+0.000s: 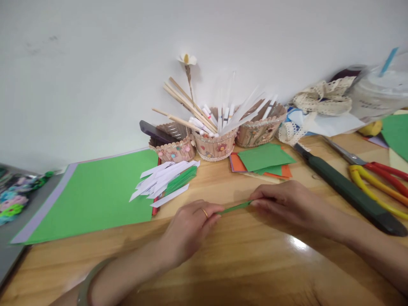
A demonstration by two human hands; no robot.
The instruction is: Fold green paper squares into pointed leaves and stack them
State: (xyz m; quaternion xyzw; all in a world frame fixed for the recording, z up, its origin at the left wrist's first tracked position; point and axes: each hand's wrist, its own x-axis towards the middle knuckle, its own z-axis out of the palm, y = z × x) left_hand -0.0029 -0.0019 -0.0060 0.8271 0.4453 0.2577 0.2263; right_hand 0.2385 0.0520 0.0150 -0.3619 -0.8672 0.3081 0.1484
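Note:
A narrow green paper strip (236, 207) is stretched between my two hands, low over the wooden table. My left hand (194, 225), with a ring on one finger, pinches the strip's left end. The right end sits between the thumb and fingers of my right hand (280, 203). Behind my left hand lies a pile of white paper strips (162, 178) with some green strips (181, 179) among them. Beyond my right hand is a small stack of green paper pieces (266, 158), with orange paper (237, 163) showing underneath.
Large green sheets (95, 195) lie at the left. Decorated baskets (216, 146) with sticks and pens stand against the wall. On the right are a dark green-handled tool (347, 191), scissors (376, 168), lace ribbon (321, 97) and a plastic cup (379, 95) with a straw.

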